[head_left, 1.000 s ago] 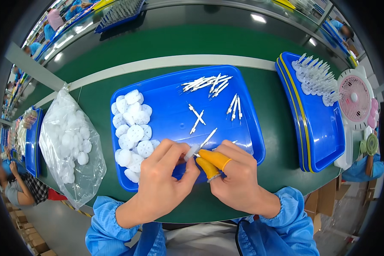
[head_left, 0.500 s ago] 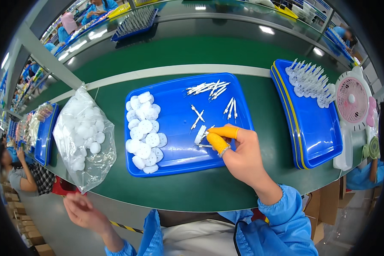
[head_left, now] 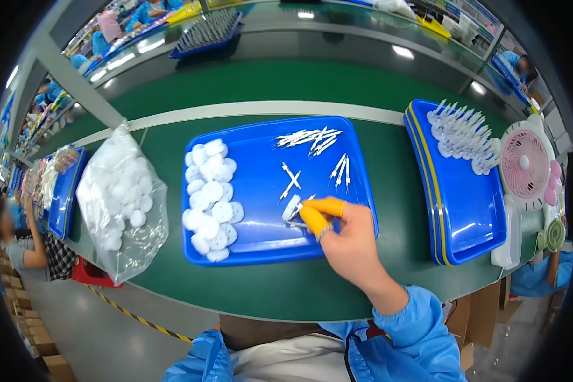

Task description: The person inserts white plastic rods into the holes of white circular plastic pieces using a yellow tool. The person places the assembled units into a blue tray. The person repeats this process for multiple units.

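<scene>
My right hand (head_left: 355, 248), with orange finger cots on thumb and forefinger, is over the right part of a blue tray (head_left: 274, 253). It pinches a small white piece (head_left: 291, 207) with a flat, disc-like end, seen nearly edge-on; the fingers hide part of it. Thin white sticks with fine tips lie close by: a crossed pair (head_left: 291, 179), a few to the right (head_left: 341, 170) and a larger bunch (head_left: 307, 138) at the far side. White round discs (head_left: 213, 191), some with small holes, are heaped along the tray's left side. My left hand is out of view.
A clear bag of white discs (head_left: 124, 197) lies left of the tray. On the right, stacked blue trays (head_left: 471, 239) carry discs with upright sticks (head_left: 461, 134), beside a pink and white fan (head_left: 524, 160). Other people sit farther off, and a metal post (head_left: 76, 83) rises at the left.
My left hand has dropped out of view from the lower left. The right hand, still pinching the white piece, has shifted slightly left and down relative to the tray. The view has also moved slightly.
</scene>
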`<state>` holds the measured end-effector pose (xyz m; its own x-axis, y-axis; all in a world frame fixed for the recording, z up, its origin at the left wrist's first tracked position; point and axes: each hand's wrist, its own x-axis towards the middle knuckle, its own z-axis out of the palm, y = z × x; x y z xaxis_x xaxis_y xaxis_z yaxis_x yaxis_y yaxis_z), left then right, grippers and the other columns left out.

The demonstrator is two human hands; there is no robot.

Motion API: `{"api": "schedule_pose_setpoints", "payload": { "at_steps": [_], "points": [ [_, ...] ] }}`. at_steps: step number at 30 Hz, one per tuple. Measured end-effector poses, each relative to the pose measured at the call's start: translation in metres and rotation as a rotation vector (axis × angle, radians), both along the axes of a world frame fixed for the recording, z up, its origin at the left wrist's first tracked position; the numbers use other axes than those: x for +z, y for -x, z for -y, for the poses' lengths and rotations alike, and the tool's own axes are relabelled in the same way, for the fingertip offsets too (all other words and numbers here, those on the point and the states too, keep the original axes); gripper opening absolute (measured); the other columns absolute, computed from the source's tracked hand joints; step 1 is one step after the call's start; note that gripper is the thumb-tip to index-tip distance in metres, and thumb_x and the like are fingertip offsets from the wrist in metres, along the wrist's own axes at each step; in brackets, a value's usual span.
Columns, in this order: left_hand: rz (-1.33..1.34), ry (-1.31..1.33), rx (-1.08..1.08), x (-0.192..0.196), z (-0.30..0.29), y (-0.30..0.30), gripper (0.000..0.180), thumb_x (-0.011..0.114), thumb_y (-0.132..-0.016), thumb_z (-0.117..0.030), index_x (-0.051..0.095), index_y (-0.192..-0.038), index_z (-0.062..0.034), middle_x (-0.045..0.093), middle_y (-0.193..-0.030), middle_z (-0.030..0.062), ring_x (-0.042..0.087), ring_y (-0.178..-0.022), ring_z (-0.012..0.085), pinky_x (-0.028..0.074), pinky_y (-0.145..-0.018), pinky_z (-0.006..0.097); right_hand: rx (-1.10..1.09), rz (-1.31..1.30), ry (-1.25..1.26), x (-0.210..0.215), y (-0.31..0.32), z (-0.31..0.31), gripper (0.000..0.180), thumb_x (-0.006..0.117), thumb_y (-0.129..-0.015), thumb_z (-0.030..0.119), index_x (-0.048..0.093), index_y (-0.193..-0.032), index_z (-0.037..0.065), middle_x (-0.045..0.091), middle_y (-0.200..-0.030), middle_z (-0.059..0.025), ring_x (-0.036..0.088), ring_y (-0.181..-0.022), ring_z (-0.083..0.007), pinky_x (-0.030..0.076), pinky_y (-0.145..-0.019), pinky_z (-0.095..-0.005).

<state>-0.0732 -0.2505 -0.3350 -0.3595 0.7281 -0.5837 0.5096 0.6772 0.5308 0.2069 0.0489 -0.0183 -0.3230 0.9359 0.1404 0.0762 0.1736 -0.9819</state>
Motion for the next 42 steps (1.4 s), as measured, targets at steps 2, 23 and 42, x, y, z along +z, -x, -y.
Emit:
{"api": "schedule_pose_setpoints", "payload": {
  "at_steps": [2,23,42],
  "points": [
    [-0.011,0.066,-0.028,-0.001,-0.012,-0.001,0.022,0.062,-0.109,-0.024,0.069,-0.101,-0.0044,0.068,-0.084,0.0060,0.061,-0.069,0.0170,0.050,-0.061,0.034,-0.001,0.055,0.068,0.010,-0.002,0.005,0.030,0.070,-0.086,-0.009,0.080,-0.114,-0.004,0.076,-0.090,-0.0135,0.068,-0.078,-0.0178,0.053,-0.068,-0.0312],
    [-0.179,-0.283,-0.253,0.004,-0.027,0.061,0.019,0.067,-0.106,-0.018,0.071,-0.113,-0.0008,0.074,-0.102,0.0091,0.070,-0.086,0.0209,0.057,-0.075,0.035,-0.089,0.062,0.151,-0.002,-0.002,-0.003,0.027,0.069,-0.089,-0.010,0.079,-0.114,-0.006,0.076,-0.094,-0.0124,0.068,-0.081,-0.0154,0.053,-0.074,-0.0279],
    [0.070,-0.860,-0.272,0.382,-0.224,-0.082,0.030,0.081,-0.084,0.008,0.074,-0.112,0.0024,0.075,-0.103,0.0142,0.075,-0.088,0.0232,0.063,-0.076,0.033,-0.093,-0.130,0.337,0.021,0.006,0.011,0.026,0.070,-0.088,-0.008,0.079,-0.113,-0.006,0.068,-0.088,-0.0073,0.058,-0.082,-0.0136,0.046,-0.072,-0.0279]
  ]
}}
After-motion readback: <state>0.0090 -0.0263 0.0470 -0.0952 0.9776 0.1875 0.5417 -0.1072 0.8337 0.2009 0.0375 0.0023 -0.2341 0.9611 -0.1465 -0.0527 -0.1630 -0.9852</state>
